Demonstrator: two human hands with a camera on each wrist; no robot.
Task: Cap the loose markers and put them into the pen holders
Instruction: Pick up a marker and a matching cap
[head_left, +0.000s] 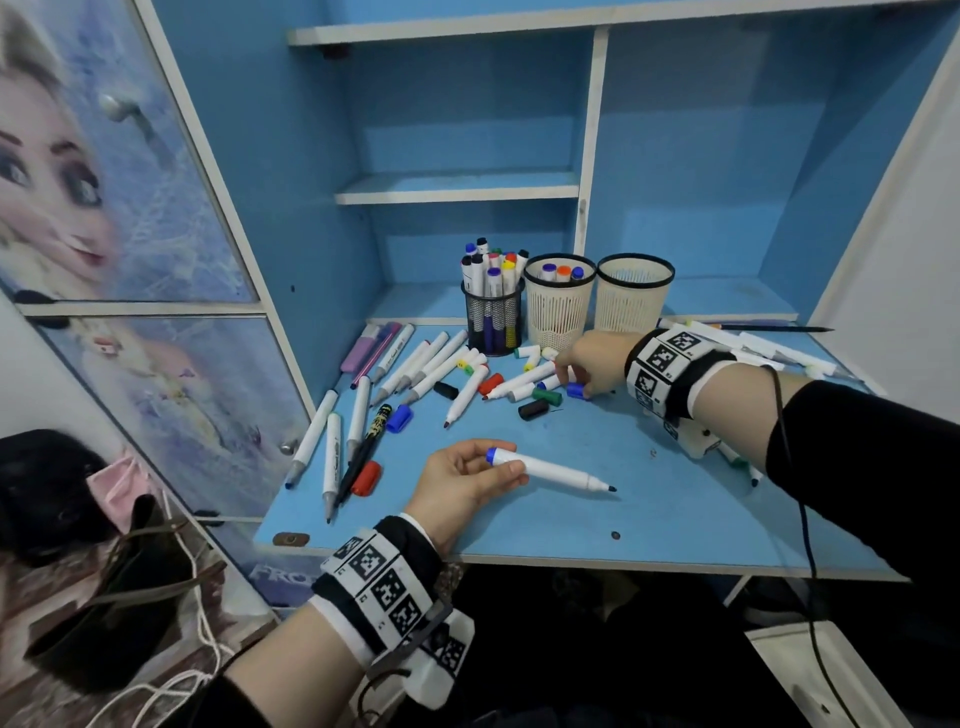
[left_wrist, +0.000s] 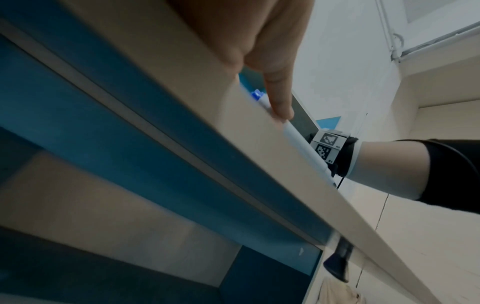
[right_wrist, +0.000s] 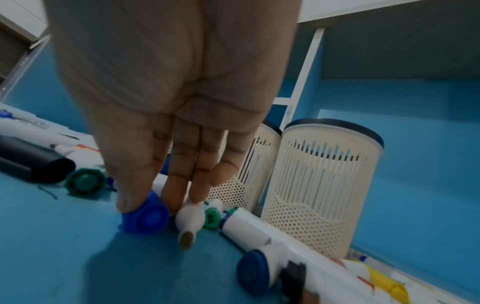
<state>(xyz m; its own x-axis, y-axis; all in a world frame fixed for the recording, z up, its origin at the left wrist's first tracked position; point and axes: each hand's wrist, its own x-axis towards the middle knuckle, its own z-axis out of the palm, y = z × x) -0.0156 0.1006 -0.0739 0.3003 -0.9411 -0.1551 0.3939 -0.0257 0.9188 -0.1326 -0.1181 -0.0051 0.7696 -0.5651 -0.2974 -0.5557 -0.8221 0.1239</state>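
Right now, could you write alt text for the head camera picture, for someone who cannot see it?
Over a blue desk strewn with markers and caps, the left hand holds an uncapped white marker while the right hand pinches a blue cap. Behind stand a full black mesh holder and two cream holders.

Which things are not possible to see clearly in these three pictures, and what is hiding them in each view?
- Head view: the inside of the right cream holder is hidden by its own wall.
- Head view: the right hand covers most of the blue cap, so the grip is unclear there.
- Left wrist view: the desk edge hides most of the uncapped marker.
- Right wrist view: the print on the green marker end is too small to read.
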